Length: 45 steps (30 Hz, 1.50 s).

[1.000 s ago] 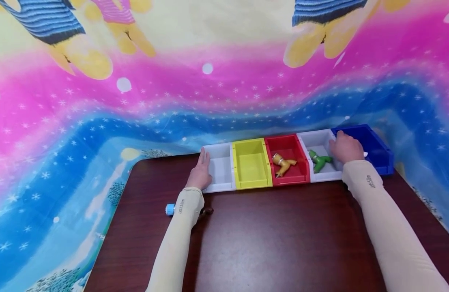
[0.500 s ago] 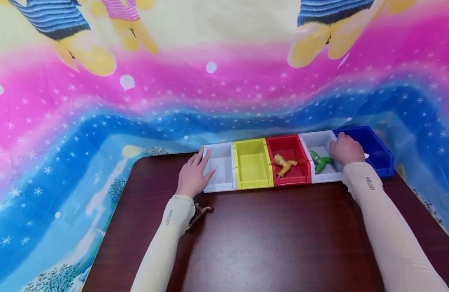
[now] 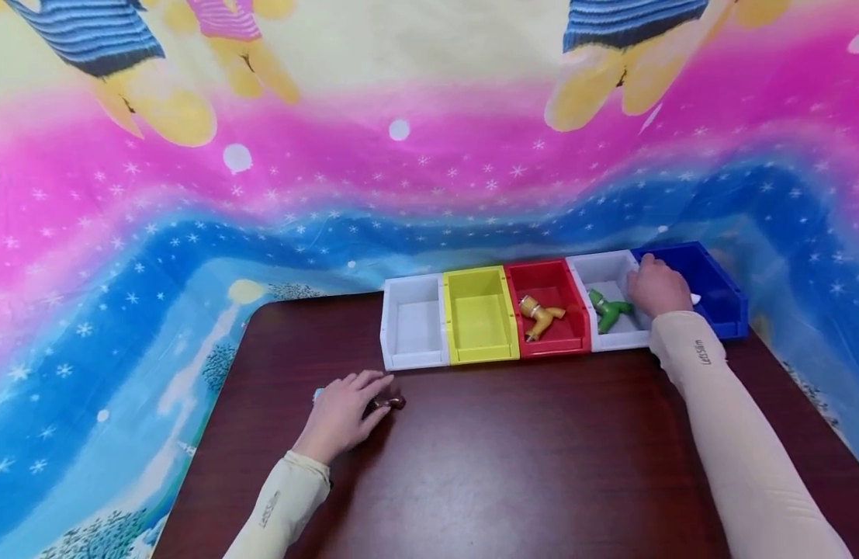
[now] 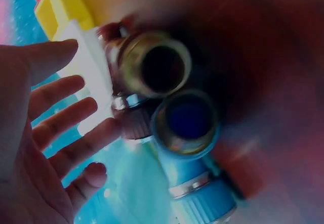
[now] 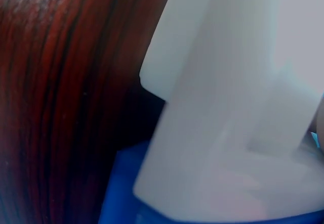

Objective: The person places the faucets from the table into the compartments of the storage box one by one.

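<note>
Hovers with left hand (image 3: pixel 341 413) spread, released, near glossy dark-brown tap (image 3: pixel 397 402). Rests right hand (image 3: pixel 658 286) at deep-blue plastic bin (image 3: pixel 733 317); cannot tell grip.

the left hand (image 3: pixel 341 413), fingers apart, partly hides a brown tap (image 3: pixel 394 402) on the counter (image 3: pixel 541 458); a light blue bit (image 3: pixel 318 393) shows just beside its knuckles. a first white bin (image 3: pixel 417 330), yellow bin (image 3: pixel 479 314), red bin (image 3: pixel 551 281), second white bin (image 3: pixel 604 273) and blue bin (image 3: pixel 718 303) stand in a row. a yellow tap (image 3: pixel 539 317) lies in the red one, a green tap (image 3: pixel 609 310) in the second white one. the right hand (image 3: pixel 659 287) is where that bin meets the blue one.
</note>
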Each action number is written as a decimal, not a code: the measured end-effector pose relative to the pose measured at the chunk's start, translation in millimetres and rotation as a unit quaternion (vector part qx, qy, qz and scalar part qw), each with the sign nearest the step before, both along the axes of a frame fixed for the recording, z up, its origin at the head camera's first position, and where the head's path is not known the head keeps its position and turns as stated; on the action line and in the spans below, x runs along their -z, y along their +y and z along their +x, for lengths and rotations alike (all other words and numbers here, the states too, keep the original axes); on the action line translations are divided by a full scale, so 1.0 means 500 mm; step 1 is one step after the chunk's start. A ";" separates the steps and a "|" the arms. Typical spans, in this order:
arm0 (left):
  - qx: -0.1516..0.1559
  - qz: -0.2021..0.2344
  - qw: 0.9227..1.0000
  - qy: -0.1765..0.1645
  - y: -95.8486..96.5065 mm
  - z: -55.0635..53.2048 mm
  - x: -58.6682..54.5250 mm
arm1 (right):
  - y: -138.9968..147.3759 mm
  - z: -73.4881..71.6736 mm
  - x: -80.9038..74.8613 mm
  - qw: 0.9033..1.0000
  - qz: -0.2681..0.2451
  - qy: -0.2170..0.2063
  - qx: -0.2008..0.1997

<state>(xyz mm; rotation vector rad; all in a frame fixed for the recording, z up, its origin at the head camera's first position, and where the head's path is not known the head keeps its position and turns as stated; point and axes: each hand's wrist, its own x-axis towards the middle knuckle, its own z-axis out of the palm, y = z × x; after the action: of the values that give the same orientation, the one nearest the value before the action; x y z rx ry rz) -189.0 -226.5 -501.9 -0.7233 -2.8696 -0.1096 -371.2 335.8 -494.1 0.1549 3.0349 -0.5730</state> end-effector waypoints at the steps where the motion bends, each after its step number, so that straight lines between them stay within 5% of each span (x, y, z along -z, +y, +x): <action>1: -0.001 -0.005 1.000 -0.001 0.000 0.005 0.005 | 0.000 0.001 0.002 1.000 -0.006 -0.002 0.001; 11: -0.007 -0.001 1.000 -0.004 0.013 0.012 0.036 | 0.007 0.006 0.006 1.000 0.003 0.014 0.007; 25: 0.010 0.048 0.999 -0.022 0.012 0.020 0.039 | -0.005 -0.001 0.003 1.000 0.002 0.012 0.004; 33: 0.031 0.104 0.993 0.045 0.060 -0.002 -0.012 | -0.005 0.000 0.000 1.000 0.000 0.003 0.005; 45: 0.071 0.133 0.988 0.045 0.173 -0.073 -0.077 | -0.003 -0.002 0.004 1.000 0.003 0.014 0.000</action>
<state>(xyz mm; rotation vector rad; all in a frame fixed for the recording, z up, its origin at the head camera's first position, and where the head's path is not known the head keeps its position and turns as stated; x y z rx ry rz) -225.7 -140.1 -463.1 -0.8517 -2.6446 -0.4560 -372.1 334.2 -496.0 0.1499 3.0641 -0.5701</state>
